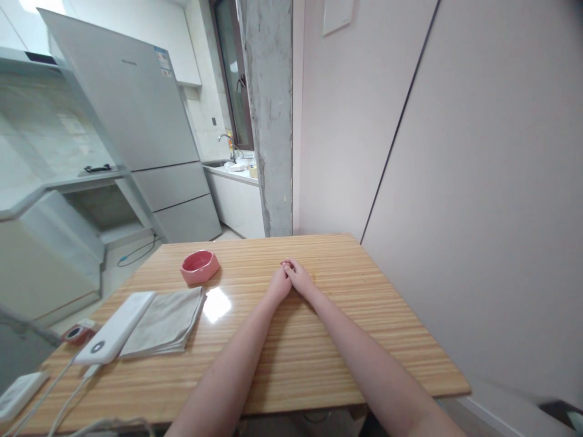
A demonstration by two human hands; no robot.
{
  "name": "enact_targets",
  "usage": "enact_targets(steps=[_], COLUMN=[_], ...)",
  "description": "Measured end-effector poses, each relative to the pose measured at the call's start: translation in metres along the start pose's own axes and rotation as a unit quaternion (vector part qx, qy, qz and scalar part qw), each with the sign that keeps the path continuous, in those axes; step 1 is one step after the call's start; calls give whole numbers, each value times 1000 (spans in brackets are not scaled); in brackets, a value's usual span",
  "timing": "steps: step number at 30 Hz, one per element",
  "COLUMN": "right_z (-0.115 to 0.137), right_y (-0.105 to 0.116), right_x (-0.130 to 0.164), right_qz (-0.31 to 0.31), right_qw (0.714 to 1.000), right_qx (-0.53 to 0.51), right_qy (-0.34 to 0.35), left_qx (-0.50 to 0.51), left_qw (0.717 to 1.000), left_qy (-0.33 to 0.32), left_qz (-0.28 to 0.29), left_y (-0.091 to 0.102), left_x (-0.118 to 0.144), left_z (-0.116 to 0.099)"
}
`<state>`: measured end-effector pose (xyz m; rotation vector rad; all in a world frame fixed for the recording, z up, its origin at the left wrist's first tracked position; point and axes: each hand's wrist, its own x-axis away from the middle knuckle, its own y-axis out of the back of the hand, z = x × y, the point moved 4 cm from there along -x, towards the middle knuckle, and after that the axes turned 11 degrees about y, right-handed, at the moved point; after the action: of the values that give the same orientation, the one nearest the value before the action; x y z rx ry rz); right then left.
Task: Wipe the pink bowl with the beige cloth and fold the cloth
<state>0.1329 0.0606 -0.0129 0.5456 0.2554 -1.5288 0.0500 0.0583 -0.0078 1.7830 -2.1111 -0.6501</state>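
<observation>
Indoors, hands [290, 280] rest on wooden table [355, 340].

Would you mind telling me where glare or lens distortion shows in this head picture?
Head view: a bright glare patch sits on the table beside the cloth; wide-angle distortion tilts the fridge and wall lines; both hands, left hand and right hand, are sharp; the power bank at the left edge looks stretched.
</observation>
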Motion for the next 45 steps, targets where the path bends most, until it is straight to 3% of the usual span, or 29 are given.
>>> enact_targets(steps=[26, 34, 40, 45], right_z=[6, 26, 29, 18], right_y=[0, 3, 6, 5], right_x=[1, 8, 10, 8], right_qz=[2, -20, -33, -23], right_qw=[1000, 986, 978, 987], right_qx=[14, 140, 190, 139], right_qy=[-8, 85, 80, 74], left_qx=[21, -43, -68, -100], left_qw=[999, 995, 994, 994], left_qy=[-31, -88, -79, -40], left_qz=[10, 21, 40, 29], left_y=[-3, -4, -7, -3], left_x=[-1, 3, 3, 6], left_z=[3, 1, 3, -4])
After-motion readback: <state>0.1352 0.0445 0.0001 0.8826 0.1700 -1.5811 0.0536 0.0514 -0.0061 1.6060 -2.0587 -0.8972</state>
